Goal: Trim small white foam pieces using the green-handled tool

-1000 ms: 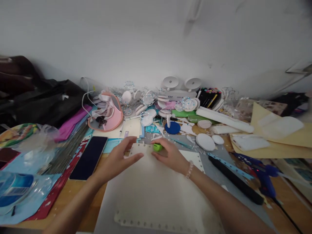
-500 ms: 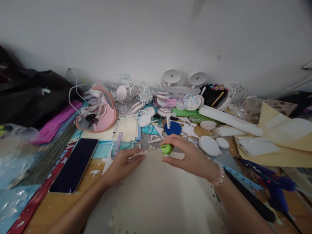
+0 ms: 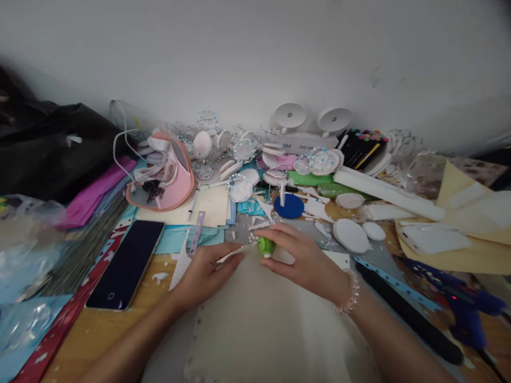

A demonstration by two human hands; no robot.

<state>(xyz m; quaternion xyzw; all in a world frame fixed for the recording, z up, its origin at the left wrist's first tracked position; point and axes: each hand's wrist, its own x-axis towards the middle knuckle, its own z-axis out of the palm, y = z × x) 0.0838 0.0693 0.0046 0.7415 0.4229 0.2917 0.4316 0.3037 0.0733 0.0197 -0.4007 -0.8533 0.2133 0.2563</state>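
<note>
A large cream sheet of paper [image 3: 255, 324] lies in front of me, with small holes along its left side. My left hand [image 3: 207, 274] pinches the sheet's far edge between thumb and fingers, lifting it a little. Between the thumb and fingers of my right hand [image 3: 301, 258] is a small green craft hole punch [image 3: 265, 246], set at the sheet's far edge a short way right of my left fingertips. Whether the punch is pressed down cannot be made out. Tiny paper bits [image 3: 252, 238] are scattered just beyond it.
A phone [image 3: 126, 266] lies at left beside a pink visor cap [image 3: 181, 183]. White discs and beaded pieces [image 3: 244, 151] crowd the back, near a blue disc [image 3: 289, 206]. At right are a black-handled tool [image 3: 415, 314], a blue glue gun [image 3: 465, 314] and a white phone-like object [image 3: 433, 239].
My right hand has moved the green hole punch left along the sheet's far edge, closer to my left hand. My left hand still pinches the paper. The camera view has shifted slightly.
</note>
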